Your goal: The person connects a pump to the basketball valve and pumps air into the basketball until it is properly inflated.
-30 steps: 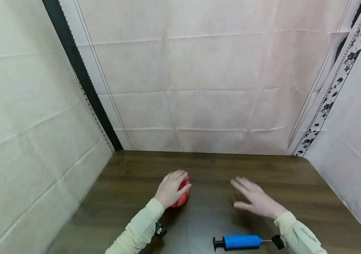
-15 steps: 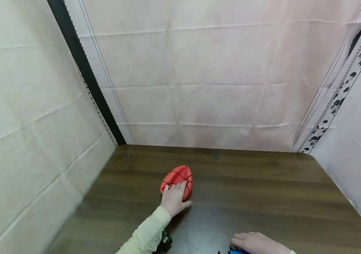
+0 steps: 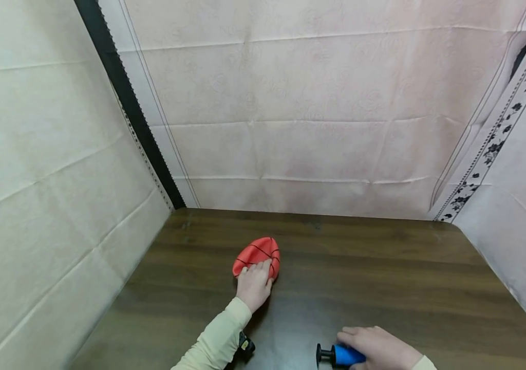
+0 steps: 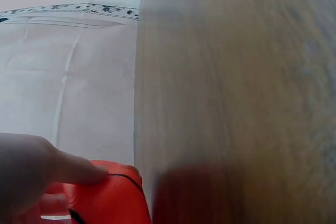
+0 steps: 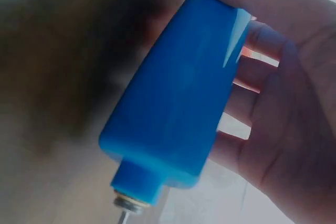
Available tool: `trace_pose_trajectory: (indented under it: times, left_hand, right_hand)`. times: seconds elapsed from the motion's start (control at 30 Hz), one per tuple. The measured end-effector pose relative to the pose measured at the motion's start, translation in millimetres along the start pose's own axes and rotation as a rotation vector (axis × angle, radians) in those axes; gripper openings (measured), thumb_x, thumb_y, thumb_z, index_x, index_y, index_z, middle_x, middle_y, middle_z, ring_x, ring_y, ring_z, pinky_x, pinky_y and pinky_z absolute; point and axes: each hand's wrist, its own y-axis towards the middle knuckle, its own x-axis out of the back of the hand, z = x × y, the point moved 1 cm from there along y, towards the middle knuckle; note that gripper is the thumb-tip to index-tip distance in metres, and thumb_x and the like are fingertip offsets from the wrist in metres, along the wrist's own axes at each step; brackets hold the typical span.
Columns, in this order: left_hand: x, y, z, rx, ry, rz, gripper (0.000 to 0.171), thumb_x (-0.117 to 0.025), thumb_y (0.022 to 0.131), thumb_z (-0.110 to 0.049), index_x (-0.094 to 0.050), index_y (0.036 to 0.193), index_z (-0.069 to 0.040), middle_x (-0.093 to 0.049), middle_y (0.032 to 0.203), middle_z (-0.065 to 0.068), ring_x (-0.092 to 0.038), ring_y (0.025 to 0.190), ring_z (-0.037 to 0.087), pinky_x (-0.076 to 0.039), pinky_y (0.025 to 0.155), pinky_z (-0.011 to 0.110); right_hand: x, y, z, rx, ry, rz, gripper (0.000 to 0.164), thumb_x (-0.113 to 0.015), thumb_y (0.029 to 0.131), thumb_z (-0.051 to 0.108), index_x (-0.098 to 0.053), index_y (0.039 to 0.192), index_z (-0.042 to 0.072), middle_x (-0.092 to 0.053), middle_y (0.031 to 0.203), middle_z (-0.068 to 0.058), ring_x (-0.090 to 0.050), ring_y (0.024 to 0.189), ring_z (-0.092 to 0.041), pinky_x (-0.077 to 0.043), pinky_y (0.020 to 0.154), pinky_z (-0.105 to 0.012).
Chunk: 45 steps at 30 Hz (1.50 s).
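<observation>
A soft, partly collapsed red ball (image 3: 257, 252) with black seam lines is on the wooden table, left of centre in the head view. My left hand (image 3: 255, 285) grips its near edge, and in the left wrist view the thumb presses on the red skin (image 4: 113, 198). At the lower right, my right hand (image 3: 378, 347) holds a blue hand pump (image 3: 350, 355) round its barrel. The pump's black handle (image 3: 324, 354) points left. In the right wrist view a thin metal needle (image 5: 124, 216) sticks out of the pump's narrow end.
The dark brown wooden table (image 3: 360, 262) has rounded far corners. White cloth hangs behind it (image 3: 309, 113) and along both sides. A black strip (image 3: 129, 97) runs down the left corner, and a floral border (image 3: 494, 146) down the right.
My right hand has come down and taken hold of the pump, which lay on the table earlier. My left hand has shifted to the ball's near edge, and its thumb has closed in.
</observation>
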Motion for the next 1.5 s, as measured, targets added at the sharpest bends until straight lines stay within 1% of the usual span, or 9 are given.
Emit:
trace_pose_trajectory:
  times: [0.23,0.3,0.5,0.67,0.83,1.0,1.27,1.37,1.5]
  left_hand:
    - [5.9,1.1,-0.8,0.032,-0.11,-0.025,0.039,-0.073,0.083,-0.018,-0.064,0.119,-0.008,-0.074,0.099,0.006,-0.068,0.085,0.021,-0.049,0.068,0.036]
    - [7.9,1.7,-2.9,0.039,-0.161,-0.033,0.039,-0.072,0.085,-0.018,-0.063,0.121,-0.007,-0.074,0.104,0.006,-0.069,0.087,0.021,-0.051,0.071,0.037]
    - [18.6,6.6,-14.0,0.065,-0.325,-0.045,0.041,-0.071,0.087,-0.019,-0.063,0.125,-0.008,-0.072,0.111,0.006,-0.07,0.091,0.023,-0.055,0.079,0.041]
    - [28.0,10.6,-22.3,0.068,-0.412,-0.02,0.044,-0.07,0.088,-0.024,-0.061,0.127,-0.007,-0.073,0.108,0.008,-0.069,0.083,0.023,-0.055,0.074,0.038]
    - [35.6,12.6,-26.9,0.103,-0.695,0.028,0.047,-0.07,0.089,-0.022,-0.057,0.13,-0.003,-0.072,0.103,0.012,-0.063,0.08,0.019,-0.053,0.073,0.031]
    - [33.4,13.6,-28.5,0.15,-1.009,0.059,0.047,-0.069,0.09,-0.022,-0.057,0.131,-0.002,-0.07,0.115,0.016,-0.067,0.098,0.025,-0.054,0.088,0.037]
    - [26.2,10.1,-28.9,0.336,-1.384,0.189,0.049,-0.069,0.09,-0.02,-0.055,0.134,-0.004,-0.067,0.122,0.018,-0.067,0.103,0.022,-0.054,0.091,0.033]
    - [23.0,8.7,-28.7,0.374,-1.436,0.221,0.048,-0.069,0.09,-0.017,-0.055,0.133,-0.001,-0.067,0.122,0.02,-0.068,0.102,0.019,-0.054,0.089,0.031]
    - [15.1,4.8,-27.9,0.378,-1.363,0.239,0.046,-0.07,0.089,-0.016,-0.057,0.129,0.001,-0.068,0.117,0.021,-0.067,0.1,0.02,-0.054,0.088,0.033]
  right_hand:
    - [19.7,-0.9,-4.3,-0.07,-0.122,-0.079,0.044,-0.07,0.086,0.045,-0.061,0.115,0.013,-0.066,0.108,-0.002,-0.06,0.085,-0.005,-0.052,0.067,-0.028]
    - [25.8,-0.2,-6.0,-0.063,-0.15,-0.141,0.045,-0.071,0.085,0.043,-0.061,0.116,0.012,-0.066,0.108,-0.004,-0.061,0.085,-0.006,-0.052,0.065,-0.028]
    - [44.4,5.8,-9.8,-0.054,-0.203,-0.36,0.038,-0.078,0.08,0.03,-0.06,0.11,0.019,-0.055,0.094,0.013,-0.046,0.076,0.006,-0.043,0.059,-0.02]
    - [55.2,12.1,-9.4,-0.1,-0.204,-0.416,0.034,-0.076,0.082,0.035,-0.059,0.11,0.023,-0.049,0.091,0.019,-0.042,0.074,0.006,-0.038,0.06,-0.017]
    - [59.6,17.7,-8.8,-0.156,-0.145,-0.395,0.031,-0.069,0.087,0.043,-0.058,0.111,0.026,-0.051,0.094,0.019,-0.046,0.077,0.005,-0.041,0.062,-0.019]
    - [63.2,21.7,-7.9,-0.214,-0.091,-0.409,0.034,-0.067,0.088,0.045,-0.057,0.114,0.026,-0.056,0.097,0.016,-0.051,0.08,0.001,-0.047,0.066,-0.022]
    - [69.9,26.2,-7.6,-0.213,-0.085,-0.583,0.037,-0.078,0.082,0.031,-0.06,0.114,0.028,-0.061,0.1,0.016,-0.056,0.083,0.001,-0.052,0.069,-0.026]
    - [73.0,26.9,-8.5,-0.184,-0.036,-0.674,0.04,-0.081,0.079,0.023,-0.061,0.114,0.025,-0.06,0.097,0.016,-0.056,0.08,0.004,-0.052,0.068,-0.024]
    - [76.9,28.7,-9.7,-0.156,0.065,-0.764,0.04,-0.079,0.08,0.015,-0.061,0.115,0.02,-0.062,0.096,0.013,-0.06,0.081,0.004,-0.054,0.069,-0.022]
